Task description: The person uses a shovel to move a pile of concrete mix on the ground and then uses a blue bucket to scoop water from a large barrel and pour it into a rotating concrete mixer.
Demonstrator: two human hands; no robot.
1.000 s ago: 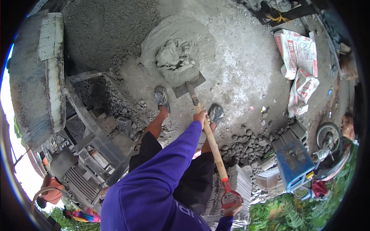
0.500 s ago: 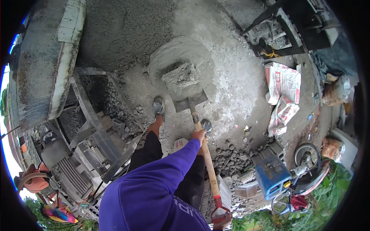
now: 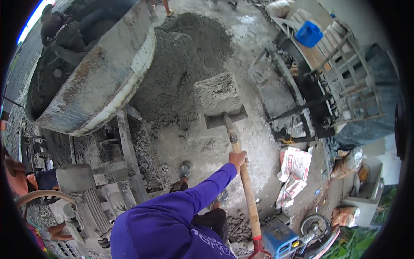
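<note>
My left hand [image 3: 237, 160], at the end of a purple sleeve, is closed around the wooden shaft of a shovel [image 3: 246, 183]. The shovel's square metal blade carries a heaped load of grey cement mix [image 3: 220, 93]. It stretches out ahead of me, over the grey floor and near a dark pile of sand or gravel [image 3: 189, 47]. The shovel's red grip [image 3: 258, 247] lies at the lower edge of the picture; my right hand does not show there. Ahead to the left stands a large, rusty metal mixer drum [image 3: 103, 69] with dark material inside.
The mixer's metal frame [image 3: 128, 155] and motor [image 3: 92, 203] stand at left, beside a person [image 3: 17, 168]. Another person's leg [image 3: 166, 6] shows at the far edge. To the right lie torn paper sacks [image 3: 295, 164], a blue generator-like box [image 3: 279, 241] and a motorbike [image 3: 315, 228].
The loaded shovel blade has risen from the grey mix on the floor and moved forward. My view has shifted ahead, bringing the drum's opening into sight. My right hand has left the picture.
</note>
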